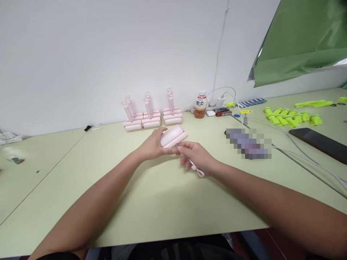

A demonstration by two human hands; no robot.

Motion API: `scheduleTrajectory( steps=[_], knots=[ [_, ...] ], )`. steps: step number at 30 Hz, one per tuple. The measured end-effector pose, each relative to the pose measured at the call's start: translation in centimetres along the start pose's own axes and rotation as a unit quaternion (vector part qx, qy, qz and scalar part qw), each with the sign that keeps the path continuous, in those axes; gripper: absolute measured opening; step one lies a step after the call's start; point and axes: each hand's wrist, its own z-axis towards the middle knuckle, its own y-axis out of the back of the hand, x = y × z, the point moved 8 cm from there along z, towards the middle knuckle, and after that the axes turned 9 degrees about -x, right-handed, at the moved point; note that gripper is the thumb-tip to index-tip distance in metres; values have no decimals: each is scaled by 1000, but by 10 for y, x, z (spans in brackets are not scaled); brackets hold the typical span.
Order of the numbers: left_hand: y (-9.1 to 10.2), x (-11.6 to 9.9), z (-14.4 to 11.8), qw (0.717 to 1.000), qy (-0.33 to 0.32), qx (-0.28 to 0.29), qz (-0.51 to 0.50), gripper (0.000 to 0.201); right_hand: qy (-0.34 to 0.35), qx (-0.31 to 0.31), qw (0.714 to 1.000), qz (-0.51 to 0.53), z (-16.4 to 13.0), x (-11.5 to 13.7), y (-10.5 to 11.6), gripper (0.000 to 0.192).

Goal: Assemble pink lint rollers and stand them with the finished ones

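Observation:
My left hand (155,145) is closed around a pale pink lint roller head (173,136), held tilted above the table. In my right hand (199,157) is a slim pink handle (200,173), with a loop-shaped end pointing down toward me. The fingertips of my right hand meet the near edge of the roller head; whether the handle is joined to it is hidden by the fingers. Behind my hands, by the wall, several like pink lint rollers (151,122) stand with their heart-topped handles upright.
Right of the rollers stands a bottle (200,106) beside white chargers and cables. A pixelated object (246,143) lies right of my hands. Farther right are a dark phone (320,142) and several yellow-green pieces (292,117). Small black and clear scraps (88,128) lie at the back left.

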Motion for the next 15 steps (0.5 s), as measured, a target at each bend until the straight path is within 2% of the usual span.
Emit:
scheduleTrajectory(
  steps=[2,4,6,8,9,11,12,13,15],
  knots=[
    [1,9,5,999,29,-37,-24,93,-11,7,997,75,0,9,3,23],
    [-4,22,12,992,83,-27,-95,80,15,24,992,123,0,21,6,32],
    [-12,32,20,979,123,3,-162,59,73,39,992,100,3,31,9,48],
    [-20,37,30,974,128,26,-187,44,145,34,989,-9,10,39,10,61],
    [-24,38,34,974,123,34,-185,39,181,17,979,-93,17,42,10,60],
    [-30,41,44,978,114,32,-173,36,243,-43,933,-261,34,50,12,38],
    [-31,43,49,980,112,20,-164,35,265,-75,901,-334,45,56,12,28],
    [-30,46,54,982,110,0,-151,35,272,-93,886,-365,57,60,13,23],
    [-20,53,65,985,110,-63,-113,35,271,-114,873,-389,81,68,14,19]
  ],
)
